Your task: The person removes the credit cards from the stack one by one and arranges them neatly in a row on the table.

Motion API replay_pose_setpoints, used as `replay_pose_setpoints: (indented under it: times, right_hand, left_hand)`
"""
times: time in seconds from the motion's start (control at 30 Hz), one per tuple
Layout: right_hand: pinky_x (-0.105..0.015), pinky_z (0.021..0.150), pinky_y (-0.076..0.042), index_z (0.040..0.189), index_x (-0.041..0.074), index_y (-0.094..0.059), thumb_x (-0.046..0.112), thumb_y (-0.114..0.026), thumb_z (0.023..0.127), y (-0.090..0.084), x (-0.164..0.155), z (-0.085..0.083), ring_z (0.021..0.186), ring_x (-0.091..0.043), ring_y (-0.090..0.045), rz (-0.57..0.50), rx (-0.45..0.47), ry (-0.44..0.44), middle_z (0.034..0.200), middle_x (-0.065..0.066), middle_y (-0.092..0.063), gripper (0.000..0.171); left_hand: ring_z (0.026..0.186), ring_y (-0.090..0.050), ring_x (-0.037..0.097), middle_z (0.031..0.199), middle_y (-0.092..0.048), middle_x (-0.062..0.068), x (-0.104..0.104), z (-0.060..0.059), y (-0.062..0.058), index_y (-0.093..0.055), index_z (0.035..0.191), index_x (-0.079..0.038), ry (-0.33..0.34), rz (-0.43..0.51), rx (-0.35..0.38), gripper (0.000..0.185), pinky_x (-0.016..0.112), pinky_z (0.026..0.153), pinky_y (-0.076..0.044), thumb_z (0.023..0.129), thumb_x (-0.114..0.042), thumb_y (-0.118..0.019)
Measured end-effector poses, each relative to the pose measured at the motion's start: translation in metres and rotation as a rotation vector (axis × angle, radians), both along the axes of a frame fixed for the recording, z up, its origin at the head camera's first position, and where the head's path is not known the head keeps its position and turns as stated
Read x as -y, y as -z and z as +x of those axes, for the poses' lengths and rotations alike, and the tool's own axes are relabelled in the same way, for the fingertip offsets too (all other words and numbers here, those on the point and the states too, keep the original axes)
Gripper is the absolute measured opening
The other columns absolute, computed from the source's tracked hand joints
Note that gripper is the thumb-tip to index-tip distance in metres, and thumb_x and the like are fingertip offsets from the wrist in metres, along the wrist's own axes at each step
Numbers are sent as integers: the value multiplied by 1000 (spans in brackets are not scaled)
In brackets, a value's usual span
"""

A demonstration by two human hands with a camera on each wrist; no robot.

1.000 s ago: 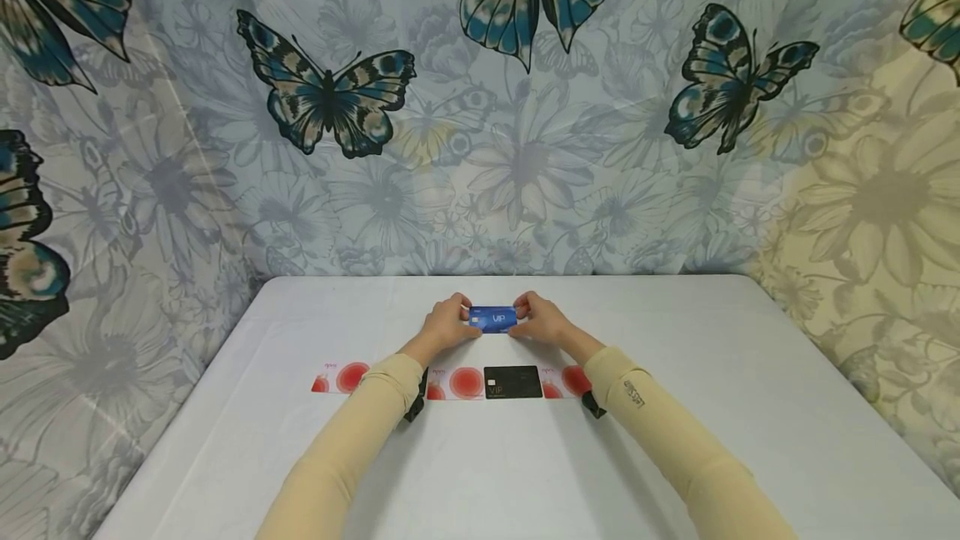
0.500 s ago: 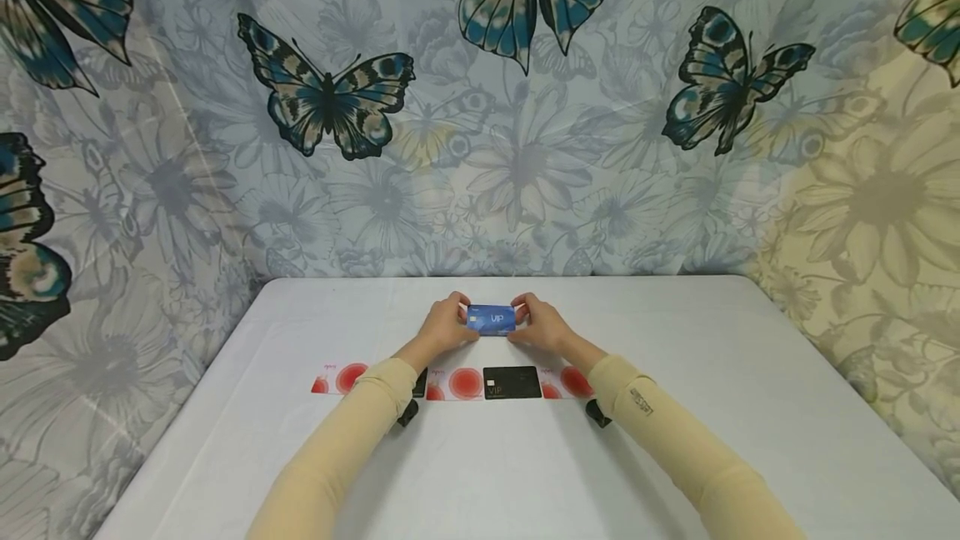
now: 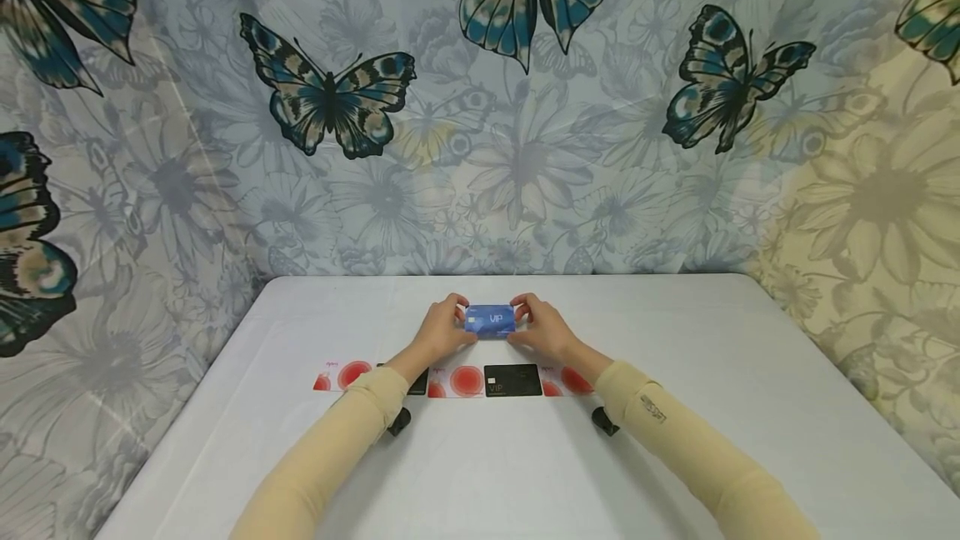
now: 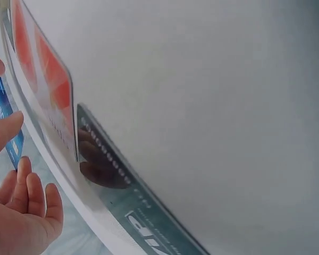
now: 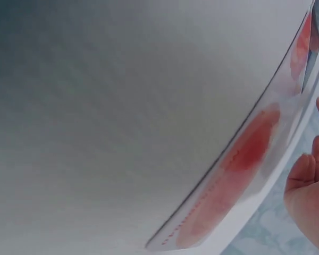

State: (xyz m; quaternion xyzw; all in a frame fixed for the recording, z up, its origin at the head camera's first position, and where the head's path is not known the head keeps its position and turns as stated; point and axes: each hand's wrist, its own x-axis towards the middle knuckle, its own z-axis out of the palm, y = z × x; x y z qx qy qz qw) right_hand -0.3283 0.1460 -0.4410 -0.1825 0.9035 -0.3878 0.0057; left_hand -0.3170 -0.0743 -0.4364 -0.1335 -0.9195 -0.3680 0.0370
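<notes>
Blue rectangular plastic card marked VIP (image 3: pixel 491 321), held just above the white table (image 3: pixel 675 440), toward the far edge and about midway between the left and right edges. Pinched at its left short end by the fingers of the left hand (image 3: pixel 442 330), and at its right short end by the fingers of the right hand (image 3: pixel 542 328); both sets of fingers curled onto the card, thumbs toward the near side. Face turned up toward the head camera, lettering readable, long edge parallel to the far edge of the table: probably gripped by the ends so that the printed face stays uncovered and level. In the left wrist view, the same blue card (image 4: pixel 5 125) seen edge-on between fingertips.

Nearer the front edge, a row of flat cards lying side by side, long edges in line: white card with a red disc (image 3: pixel 343 376) at the left end, then a dark card (image 3: pixel 415 382) mostly hidden by the left forearm, another white card with a red disc (image 3: pixel 457 382), a black glossy VIP card (image 3: pixel 513 380), and a further red-disc card (image 3: pixel 567 382) partly under the right wrist. Row apart from the held card, arms reaching over it. Beige sleeves (image 3: pixel 675 440) on both forearms. Behind the far edge, a butterfly-printed fabric backdrop (image 3: pixel 480 107).
</notes>
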Motion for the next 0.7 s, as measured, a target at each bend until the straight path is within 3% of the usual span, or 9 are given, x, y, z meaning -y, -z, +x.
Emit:
replay_pose_setpoints:
  times: [0.47,0.7]
  right_hand:
    - [-34,74,-38,127,5,-52,11,-80,81,1,-8,27,91,-25,-49,-31,-76,-72,101,-5,-59,54]
    - [-31,71,-40,127,6,-52,11,-80,81,3,-11,40,90,-23,-49,-55,-44,-72,101,-4,-59,54]
  left_hand:
    - [98,-55,27,89,-58,3,7,24,-4,-54,119,-4,54,36,-5,53,42,89,-45,74,-10,-84]
    - [102,-56,27,91,-57,1,8,38,0,-54,120,-6,68,67,15,54,43,90,-46,75,-12,-83]
